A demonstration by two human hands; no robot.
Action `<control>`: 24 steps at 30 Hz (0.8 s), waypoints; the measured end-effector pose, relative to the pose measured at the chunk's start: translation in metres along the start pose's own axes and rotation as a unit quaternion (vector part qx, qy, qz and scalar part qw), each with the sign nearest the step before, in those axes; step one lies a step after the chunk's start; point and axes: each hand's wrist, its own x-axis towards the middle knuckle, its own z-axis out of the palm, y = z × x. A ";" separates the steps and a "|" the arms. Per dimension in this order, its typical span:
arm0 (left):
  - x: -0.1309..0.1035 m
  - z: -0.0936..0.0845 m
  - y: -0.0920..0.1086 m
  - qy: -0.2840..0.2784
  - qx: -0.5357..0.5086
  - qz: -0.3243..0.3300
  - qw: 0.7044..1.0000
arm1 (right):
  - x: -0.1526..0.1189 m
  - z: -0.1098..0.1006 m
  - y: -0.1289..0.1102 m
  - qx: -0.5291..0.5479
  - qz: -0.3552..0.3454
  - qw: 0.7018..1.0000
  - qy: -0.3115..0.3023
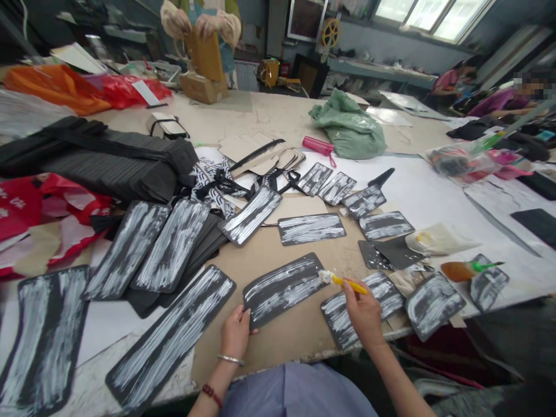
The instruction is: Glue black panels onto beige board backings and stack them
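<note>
Though aslant, panel (pixel 284 291) lengthwise toward brush (pixel 339 280)

At least 14 dark panels (pixel 282 292) with white streaks can be counted on or just above the desk (pixel 269 116): 4 toward the left, 3 at the near right, 7 between and beyond. There are 1 brush (pixel 337 280), 1 amber bottle (pixel 456 271), 1 cream-coloured container (pixel 441 238), 1 pink cylinder (pixel 318 145), 1 green bag (pixel 351 124), 1 orange bag (pixel 54 84) and 1 cardboard box (pixel 204 88). Bracelets (pixel 230 359) number 2, other people (pixel 229 28) 3. The window (pixel 428 13) shows 3 panes. Sheets in the dark stack (pixel 130 162) are too tightly packed to count.
</note>
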 end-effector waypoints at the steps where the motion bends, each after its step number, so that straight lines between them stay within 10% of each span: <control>1: 0.000 0.000 0.000 0.000 0.003 0.001 1.000 | 0.003 0.003 -0.003 0.027 0.012 0.999 -0.015; 5: -0.002 0.000 0.002 0.005 0.027 0.008 1.000 | 0.017 0.028 -0.005 0.128 0.068 0.984 -0.102; 9: -0.005 0.000 0.005 0.003 0.042 0.005 0.999 | 0.041 0.040 0.008 0.076 0.089 0.991 -0.060; 24: -0.001 0.005 0.009 -0.012 0.071 -0.016 0.997 | 0.040 0.019 0.019 0.039 0.071 0.993 -0.082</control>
